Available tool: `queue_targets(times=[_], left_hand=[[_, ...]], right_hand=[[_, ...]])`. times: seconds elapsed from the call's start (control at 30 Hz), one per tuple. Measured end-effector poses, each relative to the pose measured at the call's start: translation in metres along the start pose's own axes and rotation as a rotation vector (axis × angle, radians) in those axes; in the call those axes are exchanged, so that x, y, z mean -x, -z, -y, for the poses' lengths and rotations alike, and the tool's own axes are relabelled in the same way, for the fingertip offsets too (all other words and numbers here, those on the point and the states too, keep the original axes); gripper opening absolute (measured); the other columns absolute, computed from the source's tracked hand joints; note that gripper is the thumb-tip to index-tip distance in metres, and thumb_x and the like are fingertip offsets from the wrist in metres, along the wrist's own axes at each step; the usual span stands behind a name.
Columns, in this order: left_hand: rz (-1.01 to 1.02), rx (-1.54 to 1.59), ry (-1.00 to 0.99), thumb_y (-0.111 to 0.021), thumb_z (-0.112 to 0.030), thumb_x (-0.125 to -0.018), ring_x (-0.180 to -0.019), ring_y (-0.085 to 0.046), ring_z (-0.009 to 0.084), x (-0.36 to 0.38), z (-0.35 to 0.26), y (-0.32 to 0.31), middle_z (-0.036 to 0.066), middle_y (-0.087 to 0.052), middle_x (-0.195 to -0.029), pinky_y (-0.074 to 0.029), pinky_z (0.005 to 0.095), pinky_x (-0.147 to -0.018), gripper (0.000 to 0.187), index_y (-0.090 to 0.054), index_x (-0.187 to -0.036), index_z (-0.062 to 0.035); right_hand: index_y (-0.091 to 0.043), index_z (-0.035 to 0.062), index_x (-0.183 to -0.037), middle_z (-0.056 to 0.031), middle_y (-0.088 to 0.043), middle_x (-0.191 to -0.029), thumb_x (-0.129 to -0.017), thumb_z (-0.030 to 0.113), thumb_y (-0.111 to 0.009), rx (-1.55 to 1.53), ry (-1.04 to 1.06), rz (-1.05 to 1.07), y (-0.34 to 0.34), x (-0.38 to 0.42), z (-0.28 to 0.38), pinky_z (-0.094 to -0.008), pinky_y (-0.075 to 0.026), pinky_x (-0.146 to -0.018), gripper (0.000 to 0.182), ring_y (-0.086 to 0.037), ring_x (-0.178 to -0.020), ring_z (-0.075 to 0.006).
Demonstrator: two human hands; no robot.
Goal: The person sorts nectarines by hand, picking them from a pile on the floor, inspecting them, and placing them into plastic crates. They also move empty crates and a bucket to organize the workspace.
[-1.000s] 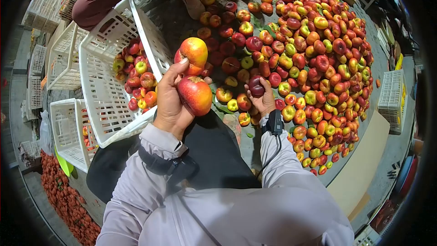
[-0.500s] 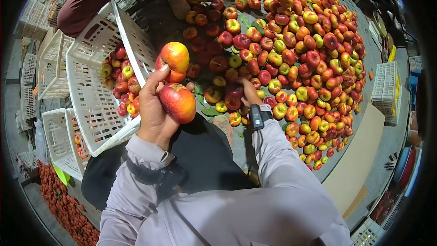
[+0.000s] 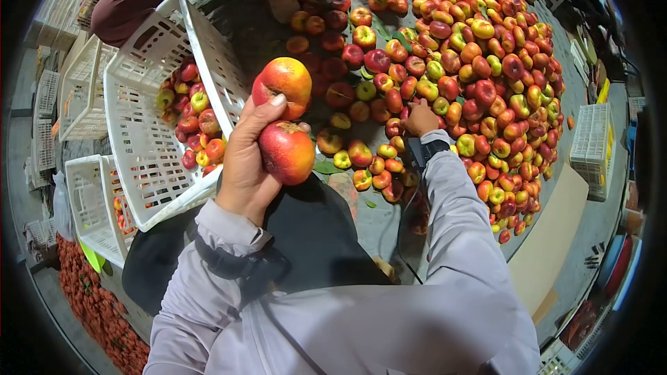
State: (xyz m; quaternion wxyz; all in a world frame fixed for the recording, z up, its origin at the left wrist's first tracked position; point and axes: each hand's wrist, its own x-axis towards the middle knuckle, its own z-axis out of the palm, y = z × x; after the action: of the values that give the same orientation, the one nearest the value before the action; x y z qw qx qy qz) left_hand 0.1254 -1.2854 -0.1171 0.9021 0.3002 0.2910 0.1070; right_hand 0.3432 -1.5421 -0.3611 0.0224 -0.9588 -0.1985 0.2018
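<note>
The left hand (image 3: 244,160) grips two nectarines (image 3: 286,151) stacked together, just right of a tilted white crate (image 3: 149,160) of fruit. The right hand (image 3: 421,119) reaches far into the nectarine pile (image 3: 472,62) (its grasp cannot be told). No writing is legible.

Fruit pile (image 3: 479,62) blocks right; crate (image 3: 149,125) left.
</note>
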Motion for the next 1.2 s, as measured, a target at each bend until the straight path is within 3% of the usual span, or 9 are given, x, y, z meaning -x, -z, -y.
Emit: queue_targets(times=[0.1, 0.27, 0.37, 0.53, 0.7, 0.87, 0.9, 1.1, 1.2], left_hand=[[0.033, -0.021, 0.007, -0.062, -0.013, -0.085, -0.085, -0.059, 0.0150, 0.002, -0.001, -0.001, 0.006, -0.057, -0.105, -0.052, 0.0312, -0.075, 0.039, -0.049, -0.122, -0.0079], [0.043, -0.072, -0.045, -0.063, -0.012, -0.084, -0.094, -0.057, 0.0136, 0.005, 0.000, -0.009, 0.006, -0.056, -0.109, -0.051, 0.0316, -0.076, 0.042, -0.047, -0.123, -0.0058], [0.069, -0.095, -0.030, -0.064, -0.010, -0.083, -0.094, -0.057, 0.0137, 0.002, 0.001, -0.010, 0.007, -0.056, -0.109, -0.052, 0.0309, -0.076, 0.043, -0.047, -0.121, -0.0044], [0.090, -0.104, -0.031, -0.065, -0.011, -0.083, -0.091, -0.059, 0.0131, 0.004, 0.001, -0.010, 0.006, -0.058, -0.105, -0.051, 0.0277, -0.076, 0.040, -0.050, -0.119, -0.0043], [0.104, -0.091, 0.032, -0.062, -0.022, -0.085, -0.085, -0.061, 0.0158, 0.002, 0.001, -0.005, 0.006, -0.060, -0.102, -0.053, 0.0308, -0.074, 0.039, -0.051, -0.119, -0.0057], [0.089, -0.019, 0.027, -0.057, -0.027, -0.090, -0.085, -0.063, 0.0169, 0.007, -0.001, -0.007, 0.007, -0.061, -0.105, -0.054, 0.0320, -0.074, 0.037, -0.052, -0.120, -0.0065], [0.096, -0.007, 0.023, -0.056, -0.028, -0.090, -0.085, -0.063, 0.0166, 0.005, 0.000, -0.004, 0.007, -0.062, -0.105, -0.054, 0.0322, -0.074, 0.037, -0.052, -0.120, -0.0066], [0.072, 0.032, 0.047, -0.053, -0.033, -0.092, -0.088, -0.063, 0.0153, 0.002, 0.002, -0.003, 0.007, -0.063, -0.105, -0.054, 0.0309, -0.074, 0.038, -0.053, -0.120, -0.0060], [0.098, 0.037, 0.051, -0.053, -0.029, -0.092, -0.087, -0.062, 0.0142, 0.003, 0.001, -0.006, 0.007, -0.061, -0.103, -0.054, 0.0303, -0.074, 0.036, -0.051, -0.120, -0.0052]], right_hand=[[-0.048, 0.0144, -0.126, -0.0217, -0.050, -0.120, -0.074, 0.028, -0.066, -0.023, -0.178, 0.165, -0.015, -0.007, 0.002, -0.0447, -0.048, -0.087, 0.057, -0.056, -0.105, -0.0384], [-0.043, 0.0138, -0.121, -0.0246, -0.053, -0.118, -0.086, 0.023, -0.051, 0.202, 0.005, -0.055, -0.027, -0.006, -0.011, -0.0480, -0.051, -0.073, 0.037, -0.060, -0.097, -0.0413], [-0.045, 0.0040, -0.116, -0.0215, -0.061, -0.097, -0.068, 0.017, -0.067, 0.112, 0.075, -0.041, -0.044, -0.008, -0.019, -0.0448, -0.052, -0.073, 0.054, -0.063, -0.086, -0.0375], [-0.058, 0.0035, -0.107, -0.0201, -0.062, -0.101, -0.066, 0.026, -0.071, -0.059, 0.053, 0.079, -0.013, 0.014, -0.013, -0.0423, -0.049, -0.083, 0.049, -0.059, -0.101, -0.0345], [-0.061, 0.0024, -0.100, -0.0220, -0.062, -0.097, -0.069, 0.034, -0.072, -0.520, 0.231, -0.245, 0.000, 0.024, 0.034, -0.0443, -0.048, -0.079, 0.046, -0.060, -0.093, -0.0379], [-0.063, 0.0027, -0.103, -0.0247, -0.061, -0.108, -0.079, 0.051, -0.056, -0.282, -0.132, 0.007, -0.032, -0.013, 0.051, -0.0474, -0.047, -0.085, 0.054, -0.058, -0.099, -0.0432], [-0.064, 0.0034, -0.101, -0.0223, -0.064, -0.102, -0.078, 0.052, -0.057, -0.215, 0.058, -0.039, -0.033, -0.012, 0.047, -0.0467, -0.047, -0.083, 0.054, -0.060, -0.096, -0.0410], [-0.060, 0.0027, -0.080, -0.0063, -0.055, -0.072, -0.075, 0.048, -0.069, -0.823, -0.039, -0.016, -0.048, -0.037, 0.045, -0.0333, -0.042, -0.066, 0.046, -0.050, -0.067, -0.0182], [-0.063, 0.0027, -0.088, -0.0084, -0.061, -0.079, -0.074, 0.044, -0.071, -0.757, -0.044, 0.009, -0.055, -0.049, 0.046, -0.0325, -0.044, -0.071, 0.044, -0.058, -0.076, -0.0190]])
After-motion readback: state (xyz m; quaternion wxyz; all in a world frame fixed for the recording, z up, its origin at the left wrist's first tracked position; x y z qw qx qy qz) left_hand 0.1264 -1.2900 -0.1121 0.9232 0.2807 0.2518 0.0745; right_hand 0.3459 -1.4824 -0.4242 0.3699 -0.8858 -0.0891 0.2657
